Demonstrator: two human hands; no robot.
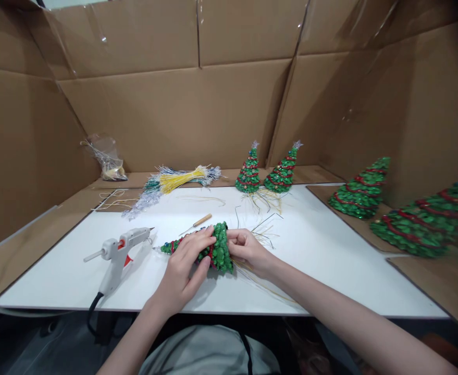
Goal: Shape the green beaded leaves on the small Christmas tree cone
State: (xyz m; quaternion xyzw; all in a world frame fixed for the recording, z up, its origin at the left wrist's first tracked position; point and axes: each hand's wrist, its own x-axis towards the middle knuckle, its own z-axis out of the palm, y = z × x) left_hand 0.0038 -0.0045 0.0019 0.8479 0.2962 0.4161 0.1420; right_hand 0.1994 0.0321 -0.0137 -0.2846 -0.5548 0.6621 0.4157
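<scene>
A small green Christmas tree ornament (221,250) with red garland lies on its side on the white board, its tip pointing left. Over its middle my left hand (187,260) is wrapped, pressing it to the board. At the tree's wide base, my right hand (250,251) has its fingers curled and pinched together against the underside. What those fingertips grip is hidden, though thin wires (265,232) spread out behind them and more trail below. An awl (202,220) with a wooden handle lies just beyond the tree.
A white glue gun (119,255) stands on the left, its cord over the front edge. Behind lie wire bundles (184,178) and a plastic bag (109,159). Two star-topped trees (248,174) stand at the back; two more trees (363,190) are on the right. Cardboard walls (244,109) enclose the board.
</scene>
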